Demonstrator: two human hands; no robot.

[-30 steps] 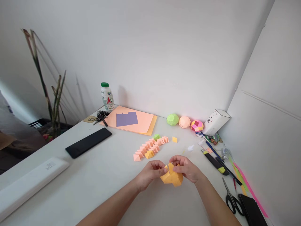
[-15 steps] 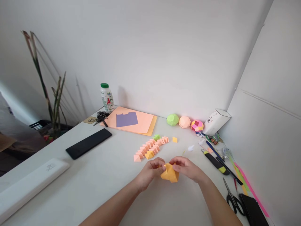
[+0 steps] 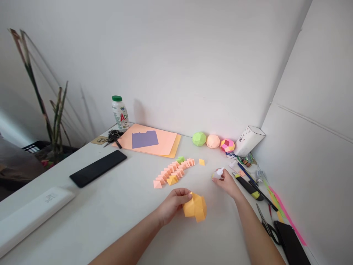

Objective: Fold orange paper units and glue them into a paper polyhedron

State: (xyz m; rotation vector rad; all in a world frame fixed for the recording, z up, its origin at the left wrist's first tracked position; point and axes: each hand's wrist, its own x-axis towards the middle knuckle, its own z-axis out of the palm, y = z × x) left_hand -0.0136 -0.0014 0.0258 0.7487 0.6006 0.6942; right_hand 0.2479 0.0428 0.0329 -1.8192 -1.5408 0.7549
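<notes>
My left hand [image 3: 174,204] pinches an orange folded paper shape [image 3: 196,208] by its upper left edge, above the table. Farther right, my right hand [image 3: 226,182] is closed around a small white glue bottle [image 3: 217,174] whose pointed tip sticks up. Beyond my left hand lie rows of small peach folded paper pieces [image 3: 168,171], with a yellow-orange piece [image 3: 172,180] and a green piece [image 3: 180,159] among them. A small flat orange square [image 3: 202,162] lies apart from the rows.
Green [image 3: 199,138], peach [image 3: 213,141] and multicoloured [image 3: 227,145] paper balls line the wall. A utility knife [image 3: 249,186], scissors [image 3: 267,224] and a black phone [image 3: 291,241] lie right. Paper sheets [image 3: 165,141] and a white bottle [image 3: 120,113] stand back left.
My right hand has let go of the orange paper shape, moved away to the right and taken hold of the white glue bottle. My left hand keeps the paper shape, now tilted.
</notes>
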